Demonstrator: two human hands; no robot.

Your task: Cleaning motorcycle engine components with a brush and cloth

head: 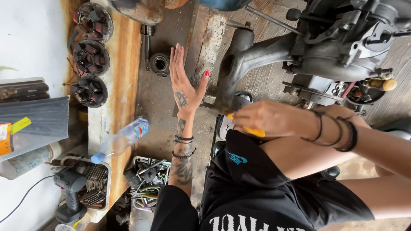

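two bare hands over a workshop floor beside a grey engine casing.

left hand [183,83], centre frame, is spread flat and open, holding nothing, just below a round bearing [160,64]. right hand [274,119], right of centre, is closed around a yellow tool handle [252,130] near the engine casing [325,47] at upper right. a plastic water bottle [124,139] lies lower left.

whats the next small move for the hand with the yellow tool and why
Probably bring the yellow-handled tool in the right hand onto the engine casing: its tip already points there, while the open left hand hovers apart.
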